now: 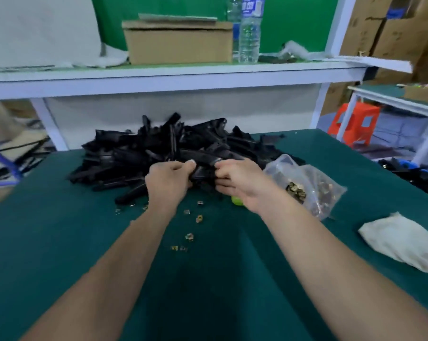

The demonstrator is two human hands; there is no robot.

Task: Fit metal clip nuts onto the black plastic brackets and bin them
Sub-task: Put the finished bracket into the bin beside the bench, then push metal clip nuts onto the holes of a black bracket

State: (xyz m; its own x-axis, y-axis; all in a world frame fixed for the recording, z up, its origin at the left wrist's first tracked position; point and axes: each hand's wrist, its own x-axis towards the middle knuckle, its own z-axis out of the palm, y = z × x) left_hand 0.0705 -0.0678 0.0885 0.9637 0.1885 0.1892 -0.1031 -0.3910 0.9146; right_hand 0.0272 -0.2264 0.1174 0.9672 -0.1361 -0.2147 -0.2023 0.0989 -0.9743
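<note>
Left hand: the left hand [168, 179] is curling its fingers round one end of a black bracket [203, 172], thumb sitting on top.
Right hand: the right hand [237, 180] is gripping the other end of that bracket, with its fingers tucked under and its thumb pressing near the top edge.
Clip nut in the fingers: honestly it's too blurry there, so I can't tell if one is getting pinched against the bracket.
Bracket location: it's hovering just above the near edge of the bracket pile [146, 148], between both hands.
Pile: it's sprawling across the far middle of the green table [72, 254], a big messy heap.
Loose clip nuts: a handful of clip nuts [189, 237] are lying scattered on the table between the forearms, near the pile.
Bag: a clear plastic bag [314, 185] of brassy clips is slouching just right of the right wrist.
Other bits: a white cloth [402, 242] is lying at the right edge, and a cardboard box [178, 43] and a water bottle [250, 33] are standing on the shelf [158, 76] behind.
</note>
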